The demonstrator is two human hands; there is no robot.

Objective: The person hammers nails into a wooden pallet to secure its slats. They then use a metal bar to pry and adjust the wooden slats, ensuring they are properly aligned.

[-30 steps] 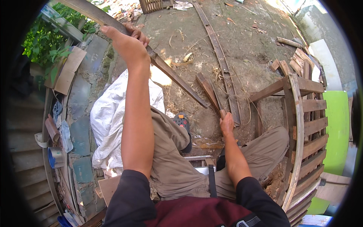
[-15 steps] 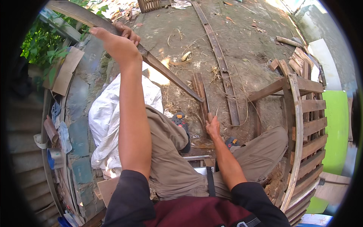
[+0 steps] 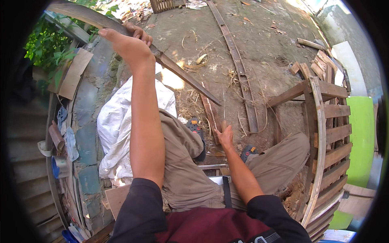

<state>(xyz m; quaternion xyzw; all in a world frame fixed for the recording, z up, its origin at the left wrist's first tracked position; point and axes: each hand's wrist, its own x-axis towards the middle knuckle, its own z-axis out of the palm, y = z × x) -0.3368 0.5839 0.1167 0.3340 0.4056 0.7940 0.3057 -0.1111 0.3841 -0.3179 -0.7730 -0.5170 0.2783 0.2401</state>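
Left grip (image 3: 127,42) on one blade (image 3: 162,60), right grip (image 3: 225,135) on one slat (image 3: 210,111)

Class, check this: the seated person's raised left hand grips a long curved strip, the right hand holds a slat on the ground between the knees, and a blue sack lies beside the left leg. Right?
Not quite. The sack is white, not blue, as the head view shows. The rest stands: the left hand grips the long curved strip, and the right hand holds the slat between the knees.

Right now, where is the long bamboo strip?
Head view, upper left: the long bamboo strip is gripped by the left hand, slanting down toward the right hand.
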